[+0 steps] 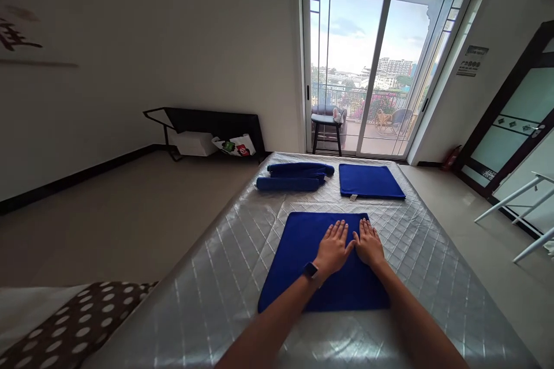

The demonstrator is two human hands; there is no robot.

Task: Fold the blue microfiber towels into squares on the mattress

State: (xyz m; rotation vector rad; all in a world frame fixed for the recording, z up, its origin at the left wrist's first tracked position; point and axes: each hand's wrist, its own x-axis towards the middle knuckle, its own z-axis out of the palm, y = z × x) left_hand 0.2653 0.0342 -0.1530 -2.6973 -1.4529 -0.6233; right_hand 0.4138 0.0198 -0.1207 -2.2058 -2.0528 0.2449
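A flat blue cloth piece (294,259), roughly square with rounded corners, lies spread on a silver quilted mattress (216,277). My left hand (334,248) rests on it with fingers stretched out, a dark watch (310,270) on that wrist. Close beside it, my right hand (369,243) lies flat near the cloth's far right corner, fingers also extended. The two thumbs are almost touching. Neither hand grips anything. Farther back on the mattress sit rolled blue cloths (294,183) on the left and another flat blue cloth (371,180) with a small white tag on the right.
A brown polka-dot cloth (82,323) is at the lower left. Behind the bed are a black rack (216,121) with a white box (193,143), and a sliding glass door (341,57). White metal legs (511,199) and a fire extinguisher (451,157) stand on the right.
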